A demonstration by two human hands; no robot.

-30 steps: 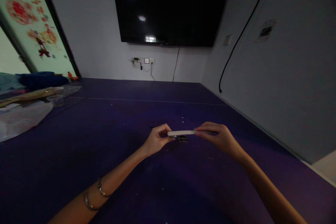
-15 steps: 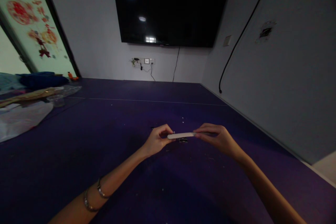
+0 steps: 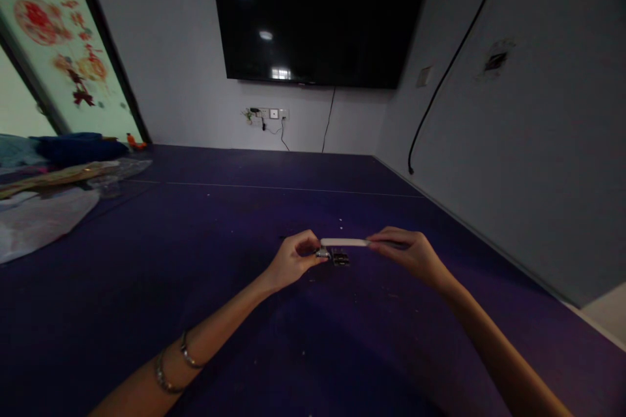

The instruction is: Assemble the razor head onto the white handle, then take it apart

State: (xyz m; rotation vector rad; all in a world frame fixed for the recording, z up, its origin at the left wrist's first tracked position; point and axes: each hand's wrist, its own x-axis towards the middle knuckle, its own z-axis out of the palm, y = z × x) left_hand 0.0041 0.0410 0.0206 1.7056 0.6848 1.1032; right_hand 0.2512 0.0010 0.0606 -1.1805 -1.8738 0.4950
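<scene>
My right hand (image 3: 411,253) pinches one end of a slim, pale, flat stick (image 3: 345,242) with a rounded tip; a greyish part shows between its fingers. The stick lies nearly level and reaches left to the fingertips of my left hand (image 3: 296,259). Thumb and forefinger of that hand pinch a small shiny metal piece (image 3: 323,252), just under the stick's left end. Whether stick and metal touch, I cannot tell. Just beyond, a small dark piece with light markings (image 3: 341,258) rests on the purple surface (image 3: 303,319).
Plastic sheeting (image 3: 46,225) and folded blue cloth (image 3: 81,148) lie at the left. A large television (image 3: 323,13) hangs on the wall, with sockets (image 3: 268,114) beneath. A black cable (image 3: 447,65) runs down the right wall. White specks dot the surface.
The stick has risen slightly and shifted right, along with my right hand. The metal piece in my left fingers and the dark piece now show more. My left hand has barely moved.
</scene>
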